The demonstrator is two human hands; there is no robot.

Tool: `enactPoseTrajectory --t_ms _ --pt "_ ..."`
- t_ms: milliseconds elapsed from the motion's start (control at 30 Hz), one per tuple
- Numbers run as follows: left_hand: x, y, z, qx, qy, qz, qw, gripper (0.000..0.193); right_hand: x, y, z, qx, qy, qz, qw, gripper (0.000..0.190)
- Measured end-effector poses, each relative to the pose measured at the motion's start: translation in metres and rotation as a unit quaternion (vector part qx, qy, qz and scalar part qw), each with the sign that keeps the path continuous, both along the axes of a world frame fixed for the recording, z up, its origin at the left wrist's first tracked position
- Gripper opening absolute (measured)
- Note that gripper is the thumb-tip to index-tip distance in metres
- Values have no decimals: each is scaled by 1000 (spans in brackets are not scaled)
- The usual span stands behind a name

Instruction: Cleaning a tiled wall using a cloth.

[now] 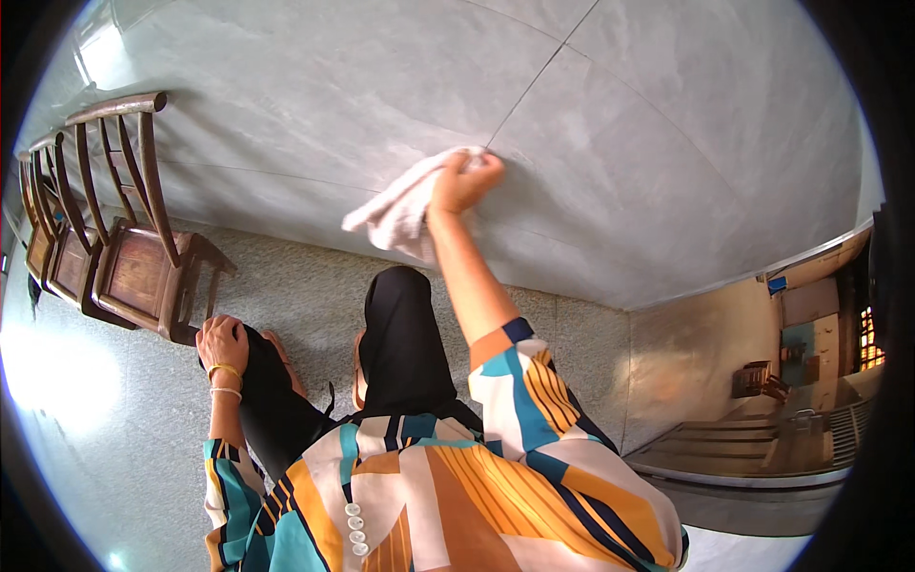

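Note:
My right hand (468, 182) grips a pale pinkish cloth (404, 211) against a grey tiled wall (607, 150), just below a seam between tiles. Most of the cloth hangs out to the left of the fist, and it looks slightly blurred. Low on the left, my left hand (223, 343) rests on my knee in black trousers, with bracelets at the wrist and no object visible in it. The fingers of that hand are bent over the knee.
Several wooden chairs (136, 268) stand in a row along the wall at the left, the closest beside my left hand. Speckled grey flooring (286, 264) runs under my feet. At the right, beyond the wall's end, are a doorway area and another wooden chair (758, 379).

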State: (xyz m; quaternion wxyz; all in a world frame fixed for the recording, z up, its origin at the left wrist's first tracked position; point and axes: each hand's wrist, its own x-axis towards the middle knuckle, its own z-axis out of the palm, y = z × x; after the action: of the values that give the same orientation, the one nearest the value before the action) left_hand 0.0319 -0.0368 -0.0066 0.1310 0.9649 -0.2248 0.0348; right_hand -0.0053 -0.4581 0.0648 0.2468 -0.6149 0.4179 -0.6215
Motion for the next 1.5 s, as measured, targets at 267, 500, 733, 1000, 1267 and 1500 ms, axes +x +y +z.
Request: enactPoseTrajectory --t_ms 267,500,733,1000,1267,1500 --pt "-1 14 6 -1 3 22 1000 13 -5 8 -36 101 -4 65 993 28" --pt "2 27 7 -15 0 44 999 14 -86 -72 -121 418 -66 -4 906 39" --pt "-4 30 10 -2 2 53 999 16 -26 -21 -76 489 -117 68 862 39" --pt "2 28 8 0 5 42 999 16 -14 -20 -31 380 -252 159 876 24" --pt "5 24 5 10 6 42 999 16 -16 0 -33 352 -211 298 862 15" --pt "6 23 5 7 19 48 999 17 -36 -35 -114 455 -198 230 837 25"
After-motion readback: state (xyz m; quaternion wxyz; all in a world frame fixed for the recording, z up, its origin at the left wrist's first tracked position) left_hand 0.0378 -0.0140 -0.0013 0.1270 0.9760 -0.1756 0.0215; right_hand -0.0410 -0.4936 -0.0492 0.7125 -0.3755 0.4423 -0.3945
